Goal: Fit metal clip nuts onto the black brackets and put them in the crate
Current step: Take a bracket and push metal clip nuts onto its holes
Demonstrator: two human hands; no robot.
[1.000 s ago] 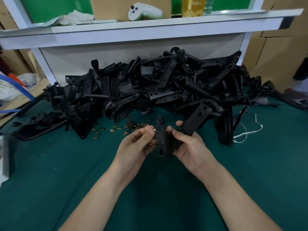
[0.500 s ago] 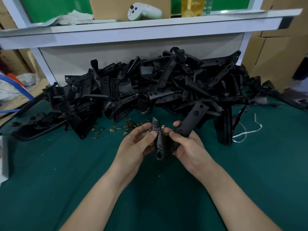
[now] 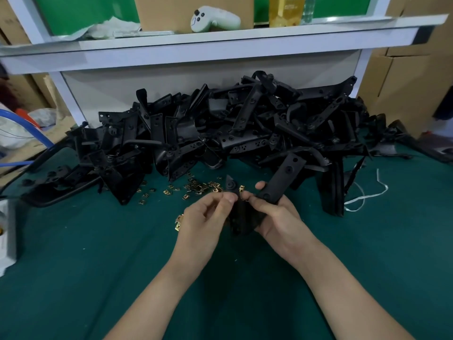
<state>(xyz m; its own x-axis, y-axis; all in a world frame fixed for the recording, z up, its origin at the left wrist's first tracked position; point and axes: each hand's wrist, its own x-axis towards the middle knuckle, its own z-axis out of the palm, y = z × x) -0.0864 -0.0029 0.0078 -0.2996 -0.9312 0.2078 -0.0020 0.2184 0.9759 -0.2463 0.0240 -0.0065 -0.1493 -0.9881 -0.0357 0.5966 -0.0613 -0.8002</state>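
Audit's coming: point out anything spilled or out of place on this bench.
Clip nuts lie scattered loose on the green mat before the bracket pile, in no container. A white strap trails loose on the mat at the right. A white game controller sits on the shelf, foreign to this work.

workshop bench | heaped black brackets (image 3: pixel 245 133) | loose clip nuts (image 3: pixel 196 187) | stacked cardboard boxes (image 3: pixel 397 77)
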